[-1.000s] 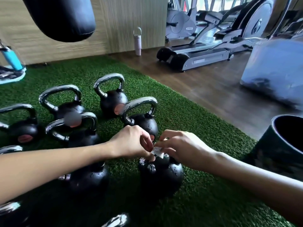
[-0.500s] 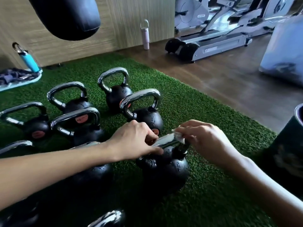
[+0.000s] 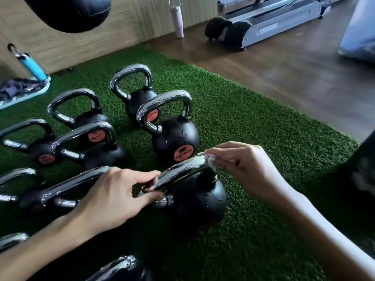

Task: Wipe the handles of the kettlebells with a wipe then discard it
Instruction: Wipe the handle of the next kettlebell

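Several black kettlebells with chrome handles stand on green turf. The nearest kettlebell [image 3: 194, 201] sits in front of me. My left hand [image 3: 119, 195] pinches the left end of its handle [image 3: 182, 169]. A small white wipe [image 3: 210, 160] is pressed on the handle's right end, pinched in my right hand [image 3: 243, 169]. Another kettlebell [image 3: 174, 136] stands just behind it, and more kettlebells [image 3: 89, 147] stand in rows to the left.
A dark bin [image 3: 363, 179] stands at the right edge. A black punching bag [image 3: 69, 11] hangs at top left. A blue bottle [image 3: 33, 66] and a pink bottle [image 3: 178, 19] stand by the wall. A treadmill base [image 3: 263, 27] is on the wooden floor beyond the turf [image 3: 253, 128].
My right hand has slid the wipe from the middle of the handle to its right end. My left hand has shifted to the handle's left end. The view has moved closer.
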Demonstrator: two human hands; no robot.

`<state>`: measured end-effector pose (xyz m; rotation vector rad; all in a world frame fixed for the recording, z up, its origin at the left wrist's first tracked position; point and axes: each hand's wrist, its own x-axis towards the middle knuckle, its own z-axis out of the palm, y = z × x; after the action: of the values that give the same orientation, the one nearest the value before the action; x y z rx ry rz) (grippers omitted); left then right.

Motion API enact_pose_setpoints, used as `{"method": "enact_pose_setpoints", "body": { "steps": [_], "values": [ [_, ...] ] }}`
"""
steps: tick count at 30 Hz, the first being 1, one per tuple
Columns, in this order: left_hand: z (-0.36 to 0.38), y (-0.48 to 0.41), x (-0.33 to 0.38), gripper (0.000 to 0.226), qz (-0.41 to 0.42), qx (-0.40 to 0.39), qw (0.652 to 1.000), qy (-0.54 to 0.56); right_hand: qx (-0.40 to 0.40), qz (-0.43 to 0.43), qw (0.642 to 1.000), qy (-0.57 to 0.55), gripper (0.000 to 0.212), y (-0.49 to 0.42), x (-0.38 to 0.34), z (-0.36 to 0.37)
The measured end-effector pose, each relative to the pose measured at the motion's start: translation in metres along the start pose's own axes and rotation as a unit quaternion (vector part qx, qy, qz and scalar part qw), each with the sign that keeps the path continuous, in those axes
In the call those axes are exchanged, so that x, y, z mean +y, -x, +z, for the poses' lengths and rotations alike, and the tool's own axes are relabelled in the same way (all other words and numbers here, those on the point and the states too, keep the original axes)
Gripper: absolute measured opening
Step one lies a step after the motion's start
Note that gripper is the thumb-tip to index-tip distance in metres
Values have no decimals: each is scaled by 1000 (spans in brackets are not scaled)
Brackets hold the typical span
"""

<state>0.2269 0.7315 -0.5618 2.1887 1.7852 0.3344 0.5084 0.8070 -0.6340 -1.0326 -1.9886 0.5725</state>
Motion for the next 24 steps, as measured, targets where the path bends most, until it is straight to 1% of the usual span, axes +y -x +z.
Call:
{"method": "enact_pose_setpoints", "body": {
  "steps": [2, 4, 5, 7, 10, 13, 16, 18, 21, 23, 24],
  "values": [
    [-1, 6, -15, 59, -13, -4, 1000, 5, 11, -22, 999, -39, 22, 0, -6, 13],
    [0, 10, -23, 56, -23, 5, 1000, 17, 25, -22, 996, -81, 25, 4, -6, 24],
    [0, 11, -22, 52, -25, 10, 999, 24, 34, -3, 994, -106, 26, 8, -2, 29],
    [1, 13, -21, 51, -19, 31, 999, 16, 40, 71, 983, -165, 28, 18, 8, 39],
    [1, 16, -22, 53, -30, 23, 999, 27, 21, 172, 963, -207, 29, 31, 20, 53],
    [3, 14, -28, 52, -24, 27, 999, 34, 36, 193, 946, -258, 27, 31, 18, 55],
    [1, 7, -14, 56, 0, 33, 999, 27, 62, 208, 923, -317, 23, 30, 14, 44],
    [3, -2, 3, 49, 21, 49, 999, 7, 95, 206, 923, -311, 20, 31, 15, 32],
    [15, -22, 21, 49, 37, 70, 997, -8, 128, 201, 924, -299, 17, 29, 14, 10],
    [18, -31, 26, 48, 31, 60, 997, -20, 135, 202, 927, -286, 15, 27, 11, -4],
    [15, -33, 28, 48, 19, 47, 999, -19, 135, 195, 934, -267, 15, 26, 9, -10]
  ]
}}
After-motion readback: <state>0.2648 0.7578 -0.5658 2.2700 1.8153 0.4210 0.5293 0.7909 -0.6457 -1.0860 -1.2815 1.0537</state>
